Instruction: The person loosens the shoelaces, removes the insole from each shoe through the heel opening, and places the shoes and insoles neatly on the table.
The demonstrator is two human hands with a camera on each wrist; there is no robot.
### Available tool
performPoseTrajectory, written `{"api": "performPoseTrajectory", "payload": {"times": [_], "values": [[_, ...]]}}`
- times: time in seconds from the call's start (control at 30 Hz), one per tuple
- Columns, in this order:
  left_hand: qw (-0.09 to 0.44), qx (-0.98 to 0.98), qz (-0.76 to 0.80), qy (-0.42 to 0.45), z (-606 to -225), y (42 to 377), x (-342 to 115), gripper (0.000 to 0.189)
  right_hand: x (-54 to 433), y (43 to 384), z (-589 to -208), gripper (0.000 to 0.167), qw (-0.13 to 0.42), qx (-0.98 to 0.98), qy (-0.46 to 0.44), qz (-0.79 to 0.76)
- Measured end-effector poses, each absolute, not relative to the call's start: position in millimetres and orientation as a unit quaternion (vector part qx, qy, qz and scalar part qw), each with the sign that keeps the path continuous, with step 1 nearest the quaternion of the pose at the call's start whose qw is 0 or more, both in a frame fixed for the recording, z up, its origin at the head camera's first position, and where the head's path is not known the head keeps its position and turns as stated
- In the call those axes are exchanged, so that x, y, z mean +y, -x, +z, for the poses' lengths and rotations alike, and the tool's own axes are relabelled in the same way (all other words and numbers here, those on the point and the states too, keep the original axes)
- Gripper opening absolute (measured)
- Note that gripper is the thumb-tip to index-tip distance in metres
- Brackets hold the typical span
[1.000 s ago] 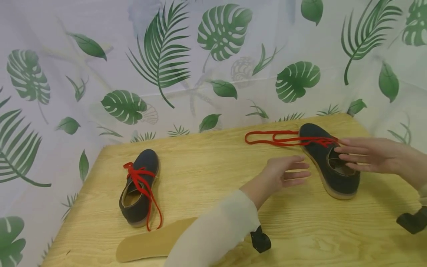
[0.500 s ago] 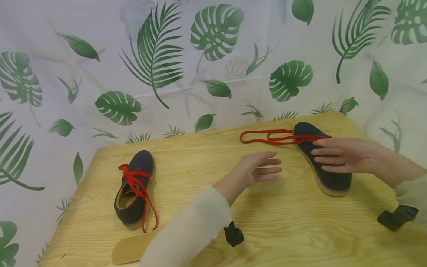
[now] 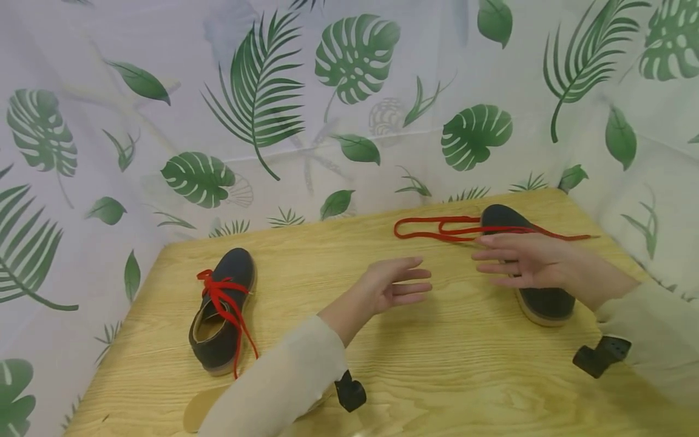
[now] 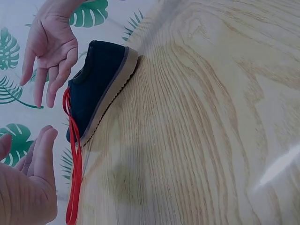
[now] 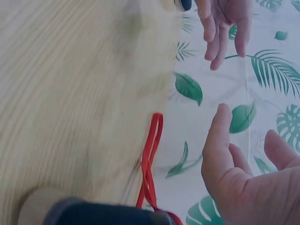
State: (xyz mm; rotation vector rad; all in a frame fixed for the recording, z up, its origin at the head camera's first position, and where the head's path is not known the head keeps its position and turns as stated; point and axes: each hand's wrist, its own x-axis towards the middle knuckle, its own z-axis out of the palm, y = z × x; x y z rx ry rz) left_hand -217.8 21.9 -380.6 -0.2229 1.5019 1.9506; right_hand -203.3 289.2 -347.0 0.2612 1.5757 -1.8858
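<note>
My left hand (image 3: 390, 285) hovers over the middle of the table, fingers loosely extended and holding nothing. Farther right, my right hand (image 3: 526, 261) is also relaxed and holds nothing; in the head view it overlaps the dark navy shoe (image 3: 546, 303) on the right. That shoe's red lace (image 3: 415, 227) trails in long loops to its left, and one end points right. In the left wrist view the same shoe (image 4: 105, 82) shows its tan sole, with the lace hanging from its front. The right wrist view has both hands facing each other in the air.
A second navy shoe (image 3: 235, 273) with its red lace (image 3: 221, 288) tied in a bow stands at the left. A tan insole (image 3: 202, 406) lies near the front left, partly hidden by my left sleeve (image 3: 278, 376). Behind the table (image 3: 437, 376) hangs a leaf-patterned cloth (image 3: 306, 121).
Both hands have moved left, the right one from over the shoe's opening to its left side. The right shoe and its lace loops keep their place; the lace's right end now shows.
</note>
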Motion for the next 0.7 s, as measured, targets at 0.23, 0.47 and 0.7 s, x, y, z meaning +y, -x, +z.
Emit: {"api": "performPoseTrajectory", "payload": {"times": [0.23, 0.47, 0.7], "values": [[0.328, 0.564, 0.754, 0.078, -382.0, 212.5, -6.4, 0.048, 268.9, 197.0, -359.4, 0.018, 0.335, 0.569, -0.094, -0.745], [0.318, 0.571, 0.753, 0.075, -385.9, 208.6, -47.3, 0.053, 253.3, 192.9, -366.5, 0.015, 0.338, 0.569, -0.098, -0.743], [0.296, 0.596, 0.741, 0.087, -384.1, 207.2, -77.2, 0.049, 245.3, 193.4, -357.0, 0.008, 0.331, 0.593, -0.115, -0.725]]}}
